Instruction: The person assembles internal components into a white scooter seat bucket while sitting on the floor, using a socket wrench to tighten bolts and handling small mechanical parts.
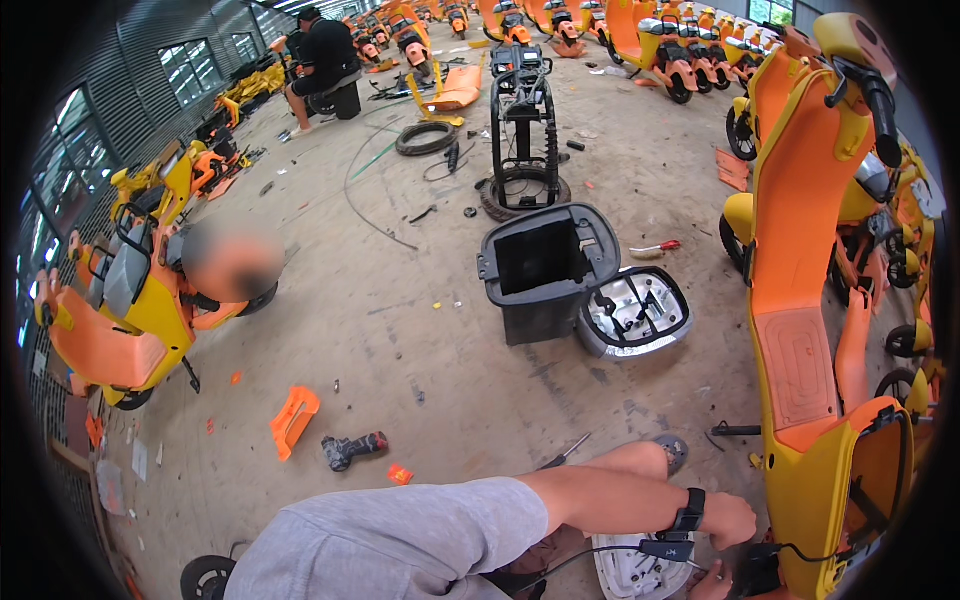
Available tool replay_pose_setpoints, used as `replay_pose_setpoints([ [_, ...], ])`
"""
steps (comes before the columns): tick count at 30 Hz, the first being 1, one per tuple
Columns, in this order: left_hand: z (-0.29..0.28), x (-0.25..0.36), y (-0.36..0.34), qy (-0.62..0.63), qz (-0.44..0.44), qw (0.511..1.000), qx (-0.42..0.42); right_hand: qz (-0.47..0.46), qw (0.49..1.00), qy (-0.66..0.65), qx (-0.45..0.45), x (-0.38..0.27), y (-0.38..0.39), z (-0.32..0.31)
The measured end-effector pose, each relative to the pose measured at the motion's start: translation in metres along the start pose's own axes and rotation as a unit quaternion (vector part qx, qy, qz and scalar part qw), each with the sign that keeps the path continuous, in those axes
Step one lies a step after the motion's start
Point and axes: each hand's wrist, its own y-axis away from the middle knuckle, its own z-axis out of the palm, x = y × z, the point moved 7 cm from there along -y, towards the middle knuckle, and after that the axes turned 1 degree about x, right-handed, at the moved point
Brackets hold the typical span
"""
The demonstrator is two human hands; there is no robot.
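Observation:
My left hand (731, 519), wearing a black wristwatch (689, 512), reaches right to the lower end of a yellow and orange scooter body (795, 330). Its fingers curl down, and what they grip is hidden. Just below, my right hand (712, 582) shows only in part at the bottom edge. Its fingers are closed beside a thin metal shaft; I cannot make out what they hold. A white plastic shell (625, 572) lies left of my hands. Across it runs a black cable with a small dark box (665, 549). Black material sits between my right hand and the scooter body.
Ahead stand a black open bin (515, 318), a silver lamp-like shell (640, 345) and a bare black frame (523, 130). A cordless drill (354, 450), an orange panel (294, 423) and a red-handled screwdriver (656, 248) lie around. Scooters line both sides; another person (328, 60) sits far back.

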Motion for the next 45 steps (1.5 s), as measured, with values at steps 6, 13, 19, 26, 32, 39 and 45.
replay_pose_setpoints([
  [6,-0.004,0.010,0.004,0.003,0.001,1.000,0.002,0.096,0.981,-0.134,-0.099,0.008,0.010,-0.002],
  [13,-0.022,0.025,0.015,-0.006,0.044,0.999,0.016,0.181,0.960,0.114,-0.179,-0.019,0.014,-0.024],
  [19,-0.028,0.016,0.017,0.023,0.005,0.995,-0.096,0.223,0.963,-0.152,0.016,0.031,0.007,0.019],
  [26,-0.036,0.019,0.016,0.012,-0.013,0.991,-0.134,0.278,0.933,-0.229,0.012,-0.009,0.011,-0.036],
  [32,-0.031,0.020,0.015,-0.001,-0.016,0.989,-0.148,0.076,0.992,-0.105,-0.002,-0.020,0.015,-0.017],
  [39,-0.037,0.019,0.017,0.008,-0.015,0.992,-0.125,-0.033,0.997,0.051,0.045,-0.041,0.010,-0.038],
  [45,-0.040,0.013,0.020,0.008,-0.030,0.990,-0.137,0.196,0.978,-0.066,-0.005,-0.021,0.003,-0.029],
])
